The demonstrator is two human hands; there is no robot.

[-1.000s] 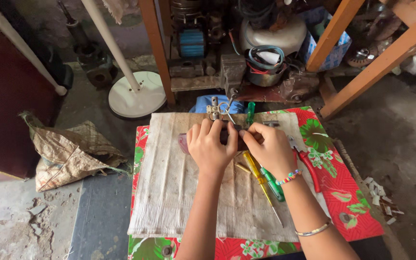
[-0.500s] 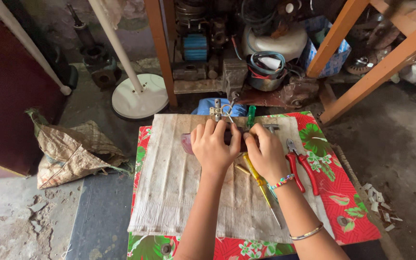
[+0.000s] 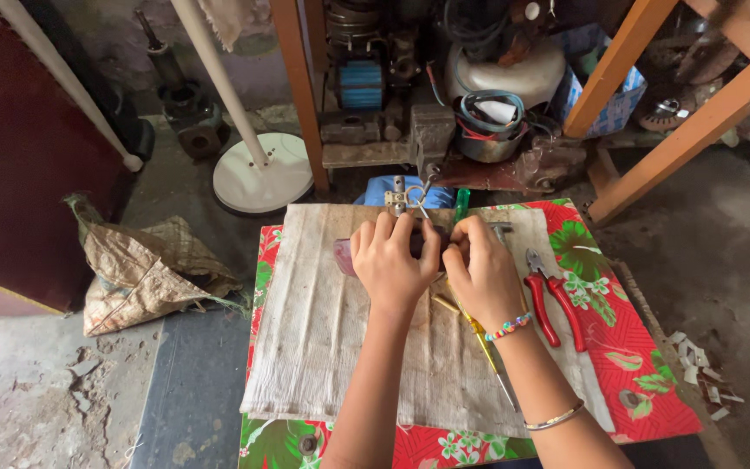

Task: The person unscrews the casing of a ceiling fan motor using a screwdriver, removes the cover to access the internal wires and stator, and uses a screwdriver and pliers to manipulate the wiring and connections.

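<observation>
My left hand [image 3: 392,265] lies fingers-down over a small dark pinkish part [image 3: 344,257] at the far side of the beige cloth [image 3: 323,347], gripping it. Right beside it, my right hand [image 3: 482,276] pinches the same part from the right, fingertips touching the left hand's. Most of the part is hidden under both hands. A small metal fitting with wire loops [image 3: 404,197] sticks up just beyond my fingers. A yellow-handled screwdriver [image 3: 484,346] lies under my right wrist.
Red-handled pliers [image 3: 554,300] lie to the right on the red floral tablecloth [image 3: 644,347]. A green tool handle [image 3: 461,205] rests at the far edge. Beyond stand orange wooden legs [image 3: 299,95], old motors and cables, a white fan base [image 3: 262,181], and a crumpled sack [image 3: 145,274] on the floor.
Both hands stay on the part in nearly the same spot, drawn a little closer together. The view has shifted slightly.
</observation>
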